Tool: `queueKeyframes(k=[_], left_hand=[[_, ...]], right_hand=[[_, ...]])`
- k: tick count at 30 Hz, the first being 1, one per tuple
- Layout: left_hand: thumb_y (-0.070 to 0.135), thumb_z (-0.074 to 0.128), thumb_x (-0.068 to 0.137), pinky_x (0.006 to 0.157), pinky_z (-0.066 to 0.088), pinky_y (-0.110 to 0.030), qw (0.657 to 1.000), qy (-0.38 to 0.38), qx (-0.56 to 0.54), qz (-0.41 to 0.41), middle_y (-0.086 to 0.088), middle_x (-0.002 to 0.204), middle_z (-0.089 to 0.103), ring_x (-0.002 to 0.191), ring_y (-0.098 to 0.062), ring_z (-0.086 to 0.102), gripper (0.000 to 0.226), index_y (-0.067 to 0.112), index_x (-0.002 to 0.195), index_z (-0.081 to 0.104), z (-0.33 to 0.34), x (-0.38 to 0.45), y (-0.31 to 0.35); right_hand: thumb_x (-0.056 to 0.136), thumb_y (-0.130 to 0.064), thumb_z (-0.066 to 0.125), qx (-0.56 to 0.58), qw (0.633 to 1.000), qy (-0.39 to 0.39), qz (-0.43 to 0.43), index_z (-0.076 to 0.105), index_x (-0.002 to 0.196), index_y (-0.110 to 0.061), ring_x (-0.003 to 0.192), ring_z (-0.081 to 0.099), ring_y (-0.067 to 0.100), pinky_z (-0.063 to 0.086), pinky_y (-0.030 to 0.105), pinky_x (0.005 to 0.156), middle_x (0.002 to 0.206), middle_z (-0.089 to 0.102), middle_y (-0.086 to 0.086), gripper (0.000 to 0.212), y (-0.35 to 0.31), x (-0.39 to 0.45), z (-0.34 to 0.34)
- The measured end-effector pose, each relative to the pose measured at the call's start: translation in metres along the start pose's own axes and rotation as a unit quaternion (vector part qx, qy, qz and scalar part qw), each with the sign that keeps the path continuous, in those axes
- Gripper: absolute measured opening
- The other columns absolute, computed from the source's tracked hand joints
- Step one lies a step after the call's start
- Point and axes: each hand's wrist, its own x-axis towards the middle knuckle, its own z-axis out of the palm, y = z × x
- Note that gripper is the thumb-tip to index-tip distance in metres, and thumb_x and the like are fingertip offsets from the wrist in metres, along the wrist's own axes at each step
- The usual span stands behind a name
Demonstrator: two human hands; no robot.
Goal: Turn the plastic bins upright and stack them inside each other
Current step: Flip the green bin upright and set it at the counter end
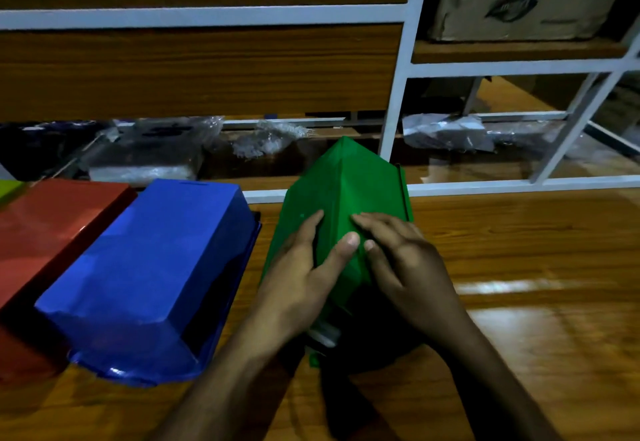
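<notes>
Table (519, 250): wooden top carrying every bin; its 3 o'clock side is bare, which looks like the likeliest room for setting a bin upright.
Shelving (398, 94): white frame and wood boards across 12 o'clock, close behind the bins, so tipping away from the person would likely be cramped.
Blue bin (149, 267): at 9 o'clock, base up and rim on the table, not yet turned; it lies just beside the green one and could be knocked.
Red bin (45, 229): far 9 o'clock, also base up, touching or nearly touching the blue.
Green bin (332, 198): centre, tilted on edge with one corner raised toward 12 o'clock; judged mid-turn.
Left hand (304, 267): flat on the bin's left face, fingers spread, pressing, not curled round.
Right hand (398, 260): laid on the right face, fingers bent over the ridge; together the hands pinch the bin to steady its roll.
Wrapped packets (270, 139): at 12 o'clock under the shelf, clear of the work.
</notes>
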Motion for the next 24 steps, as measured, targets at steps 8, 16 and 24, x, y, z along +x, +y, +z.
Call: queueKeyframes(k=[8,16,24], left_hand=[[0.029,0.053,0.097,0.058,0.046,-0.007,0.996,0.043,-0.075,0.037,0.032,0.108,0.059,0.075,0.012,0.064,0.053,0.052,0.141,0.036,-0.017,0.0,0.003],[0.024,0.056,0.094,0.042,0.041,-0.034,0.994,0.092,-0.017,0.051,-0.011,0.082,0.074,0.046,-0.016,0.046,0.036,0.054,0.113,0.065,0.001,0.002,-0.018],[0.046,0.058,0.09,0.071,0.048,-0.027,0.993,0.094,0.052,0.049,0.018,0.1,0.061,0.077,0.003,0.052,0.021,0.036,0.105,0.069,0.01,0.005,-0.011]], right_hand=[[0.093,-0.034,0.06,0.221,0.918,-0.049,0.325,0.043,0.143,-0.02,0.101,0.065,0.024,0.058,0.045,0.08,0.12,0.063,0.003,0.055,0.031,-0.015,-0.019],[0.094,-0.001,0.055,0.439,0.845,0.008,0.306,0.055,0.115,-0.016,0.059,0.07,0.009,0.049,0.019,0.045,0.078,0.076,0.003,0.026,0.025,-0.002,-0.024],[0.088,-0.011,0.065,0.354,0.89,0.013,0.287,0.052,0.131,-0.011,0.093,0.072,0.025,0.057,0.046,0.086,0.104,0.075,0.013,0.045,0.026,0.005,-0.025]])
